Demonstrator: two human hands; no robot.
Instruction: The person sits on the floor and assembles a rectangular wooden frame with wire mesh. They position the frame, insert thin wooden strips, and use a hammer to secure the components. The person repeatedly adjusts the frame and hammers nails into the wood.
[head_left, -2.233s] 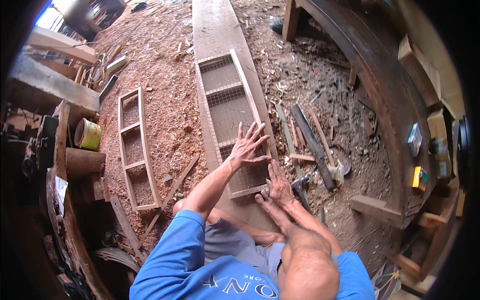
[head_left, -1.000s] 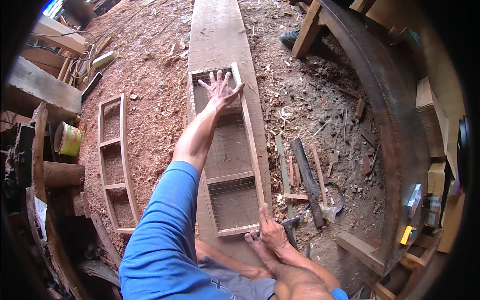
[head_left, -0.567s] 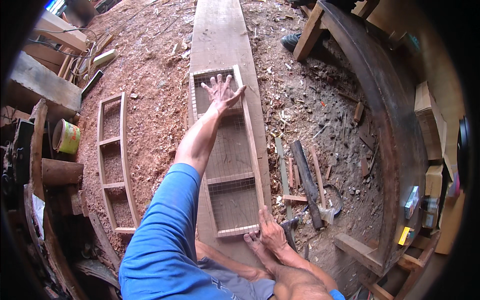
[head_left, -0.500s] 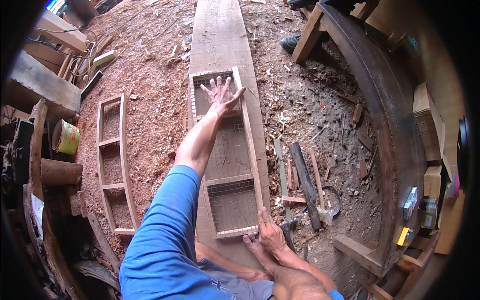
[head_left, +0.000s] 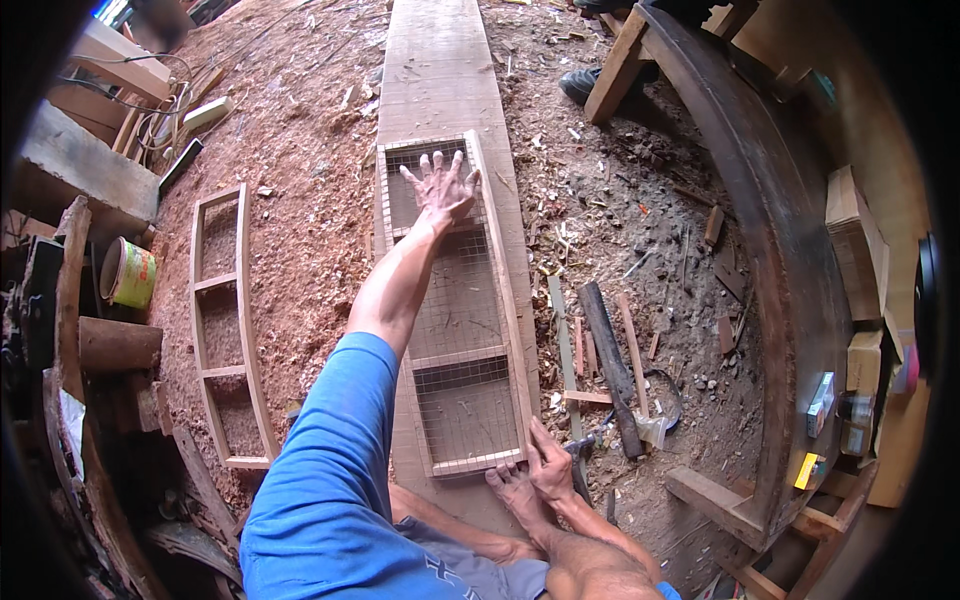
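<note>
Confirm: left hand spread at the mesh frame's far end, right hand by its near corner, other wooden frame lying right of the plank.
Not quite: the head view shows the other wooden frame lying left of the plank. The left hand and right hand are placed at the mesh frame as you say.

Left arm is stretched way out, left hand held palm-down with fingers spread wide; right hand is tucked low beside a bare foot.
</note>
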